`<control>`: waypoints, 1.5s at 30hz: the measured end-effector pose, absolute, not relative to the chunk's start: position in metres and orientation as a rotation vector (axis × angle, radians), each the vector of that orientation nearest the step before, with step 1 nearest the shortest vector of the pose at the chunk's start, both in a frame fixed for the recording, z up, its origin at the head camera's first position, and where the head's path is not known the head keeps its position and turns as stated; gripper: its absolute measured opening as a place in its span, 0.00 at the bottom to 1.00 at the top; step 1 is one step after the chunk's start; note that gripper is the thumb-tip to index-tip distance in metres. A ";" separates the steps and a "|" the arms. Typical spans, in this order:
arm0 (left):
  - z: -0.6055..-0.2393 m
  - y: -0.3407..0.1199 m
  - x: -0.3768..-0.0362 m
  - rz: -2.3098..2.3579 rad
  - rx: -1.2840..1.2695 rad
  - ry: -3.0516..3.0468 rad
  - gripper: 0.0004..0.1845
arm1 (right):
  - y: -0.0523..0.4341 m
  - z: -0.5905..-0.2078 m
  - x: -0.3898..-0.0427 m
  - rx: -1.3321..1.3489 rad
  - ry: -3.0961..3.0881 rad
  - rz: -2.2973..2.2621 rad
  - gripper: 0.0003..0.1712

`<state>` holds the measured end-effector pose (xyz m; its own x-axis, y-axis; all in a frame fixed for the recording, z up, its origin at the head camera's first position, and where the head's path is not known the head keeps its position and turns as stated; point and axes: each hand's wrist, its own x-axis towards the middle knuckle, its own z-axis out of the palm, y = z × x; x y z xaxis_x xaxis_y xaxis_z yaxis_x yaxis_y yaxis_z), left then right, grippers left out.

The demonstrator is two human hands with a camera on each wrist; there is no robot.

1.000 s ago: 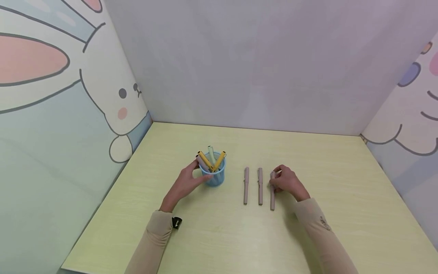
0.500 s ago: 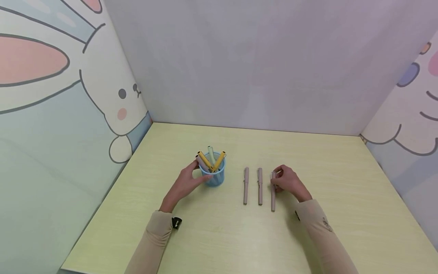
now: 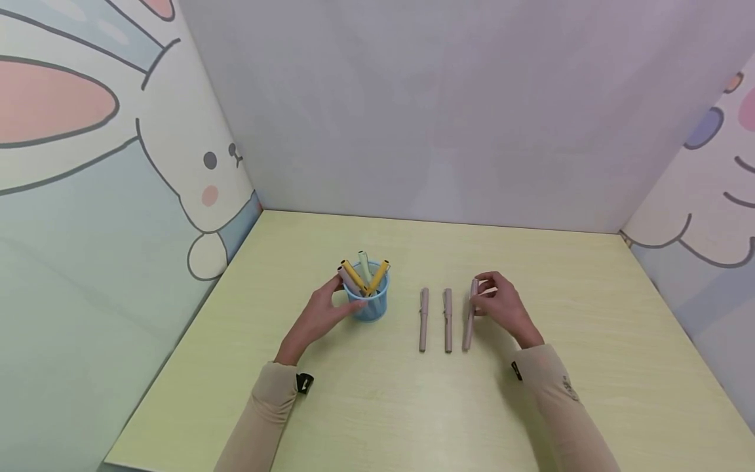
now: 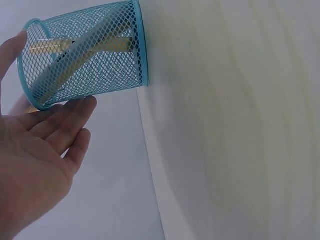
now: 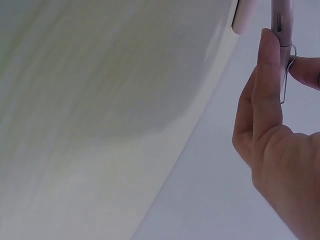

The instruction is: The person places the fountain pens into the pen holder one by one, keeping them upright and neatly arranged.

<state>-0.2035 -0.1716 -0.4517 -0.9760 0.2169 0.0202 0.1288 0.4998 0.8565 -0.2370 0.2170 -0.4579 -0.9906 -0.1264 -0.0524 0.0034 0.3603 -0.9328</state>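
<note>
While the right hand (image 3: 501,305) pinches the cap end of the third pen (image 3: 468,316), its far end is raised and its near end looks to rest on the table (image 3: 531,255).

Step in hand: judged from the pictures, the third pen is being lifted out of a row of three, just right of the middle pen (image 3: 448,320) and the left pen (image 3: 423,319).

Right fingers: curled round the pen near its clip; the wrist view shows a finger (image 5: 267,75) pressed along the barrel and another fingertip at the clip from the other side.

Left hand: the left hand (image 3: 321,314) has its fingers relaxed and nearly straight, cupping the side of the cup (image 3: 368,303); fingertips (image 4: 75,112) touch the mesh near the rim.

Cup: blue mesh, upright, well left of the row, with two yellow pens, a pale green one and a pinkish one leaning inside.

Doing it well: raise the pen clear before swinging it, so the low end does not drag and knock the middle pen askew.

Grip: a pinch so near one end lets the pen pivot; a hold nearer the middle would likely steady it.

Risk: if it goes to the cup, the leaning pens crowd the mouth, so come in steeply; the left hand should brace the light cup.
</note>
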 end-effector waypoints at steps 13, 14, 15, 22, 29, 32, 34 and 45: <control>-0.453 -0.172 -0.204 1.493 0.320 2.646 0.47 | 0.204 -0.448 -0.240 -0.368 2.531 -1.965 0.29; -0.453 -0.172 -0.204 1.496 0.322 2.646 0.47 | 0.202 -0.447 -0.240 -0.388 2.524 -1.992 0.29; -0.453 -0.172 -0.204 1.498 0.322 2.647 0.47 | 0.201 -0.447 -0.240 -0.409 2.514 -2.018 0.28; -0.454 -0.172 -0.204 1.497 0.311 2.650 0.47 | 0.184 -0.444 -0.243 -0.586 2.459 -2.153 0.29; -0.454 -0.172 -0.204 1.493 0.306 2.652 0.47 | 0.160 -0.431 -0.244 -0.740 2.381 -2.279 0.31; -0.454 -0.172 -0.203 1.489 0.298 2.652 0.47 | 0.149 -0.426 -0.245 -0.783 2.335 -2.328 0.31; -0.454 -0.172 -0.204 1.487 0.292 2.651 0.47 | 0.141 -0.423 -0.246 -0.814 2.309 -2.350 0.31; -0.454 -0.172 -0.204 1.489 0.286 2.645 0.47 | 0.109 -0.418 -0.252 -0.917 2.227 -2.430 0.30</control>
